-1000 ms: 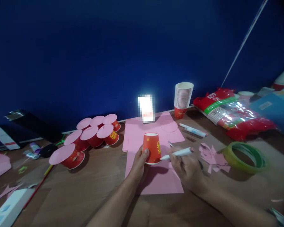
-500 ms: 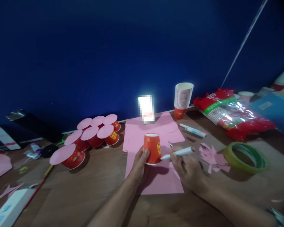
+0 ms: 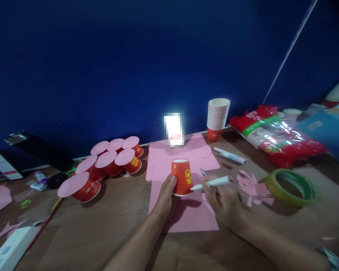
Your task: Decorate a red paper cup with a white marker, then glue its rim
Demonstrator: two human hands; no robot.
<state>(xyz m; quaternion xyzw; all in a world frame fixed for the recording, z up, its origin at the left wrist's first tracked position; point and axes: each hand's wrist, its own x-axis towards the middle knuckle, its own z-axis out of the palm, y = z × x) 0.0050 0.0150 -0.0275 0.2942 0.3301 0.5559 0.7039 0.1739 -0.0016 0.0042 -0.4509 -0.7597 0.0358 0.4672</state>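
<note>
An upside-down red paper cup [image 3: 182, 177] stands on a pink paper sheet [image 3: 186, 218] in the middle of the table. My left hand [image 3: 166, 197] is closed round the cup's left side and holds it down. My right hand [image 3: 225, 201] grips a white pen [image 3: 213, 183] whose tip touches the paper at the cup's right rim. A faint traced circle [image 3: 201, 150] shows farther back on the pink paper.
Several red cups capped with pink paper discs [image 3: 107, 165] lie at the left. A stack of cups [image 3: 217, 116], a bag of cups [image 3: 274, 135], a glue stick [image 3: 228, 155], pink scraps [image 3: 252, 184] and a green tape roll [image 3: 292, 186] are at the right.
The cup has turned a little under my left hand, so its yellow print now faces more toward me. The pen tip stays at the rim.
</note>
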